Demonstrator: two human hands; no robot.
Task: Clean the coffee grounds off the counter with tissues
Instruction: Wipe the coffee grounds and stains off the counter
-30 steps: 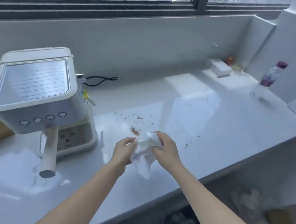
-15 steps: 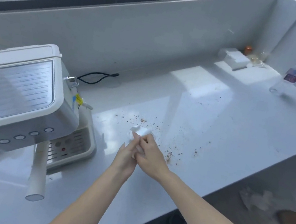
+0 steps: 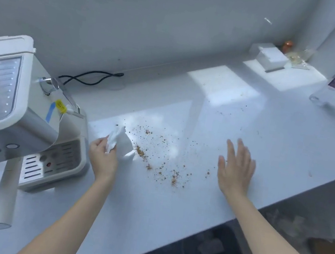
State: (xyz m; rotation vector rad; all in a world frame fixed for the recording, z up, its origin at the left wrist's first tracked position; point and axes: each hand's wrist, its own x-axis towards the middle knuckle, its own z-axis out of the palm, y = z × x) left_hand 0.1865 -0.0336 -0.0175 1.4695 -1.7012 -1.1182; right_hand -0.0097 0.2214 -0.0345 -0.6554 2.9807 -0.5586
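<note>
The left hand (image 3: 103, 158) pinches a crumpled white tissue (image 3: 119, 141) in its fingers (image 3: 102, 146), low over the counter (image 3: 240, 116). Brown coffee grounds (image 3: 157, 158) lie scattered just right of those fingers. Beyond the grounds, the right hand (image 3: 235, 169) hovers flat, fingers spread, holding nothing.

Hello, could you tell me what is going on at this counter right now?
A person is wiping spilled coffee grounds off a white counter. The left hand holds a crumpled tissue at the spill's left edge, beside the coffee machine. The right hand is open and empty, to the right of the grounds, which are scattered between the hands.
</note>
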